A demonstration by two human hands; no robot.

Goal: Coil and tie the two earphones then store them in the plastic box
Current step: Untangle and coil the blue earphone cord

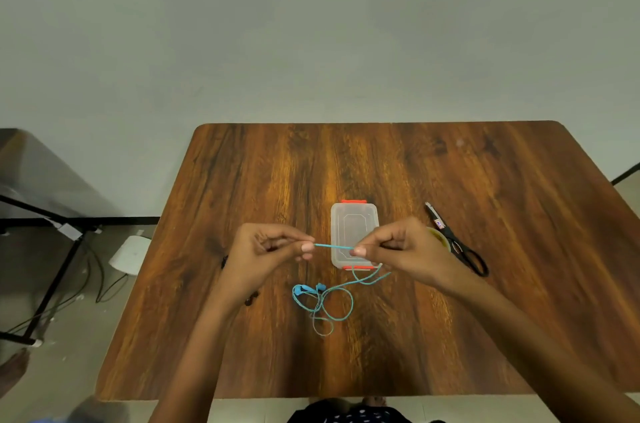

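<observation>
My left hand (273, 246) and right hand (391, 244) pinch a taut blue cord (334, 246) above the box (353, 234); scissors (457, 242) right, wooden table (242, 180) beneath, grey wall (311, 24) beyond.

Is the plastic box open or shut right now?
Shut: the plastic box has its clear lid on, with orange clips at both ends.

Wood table (242, 180), plastic box (353, 232), scissors (457, 242), earphone (322, 298)
</observation>
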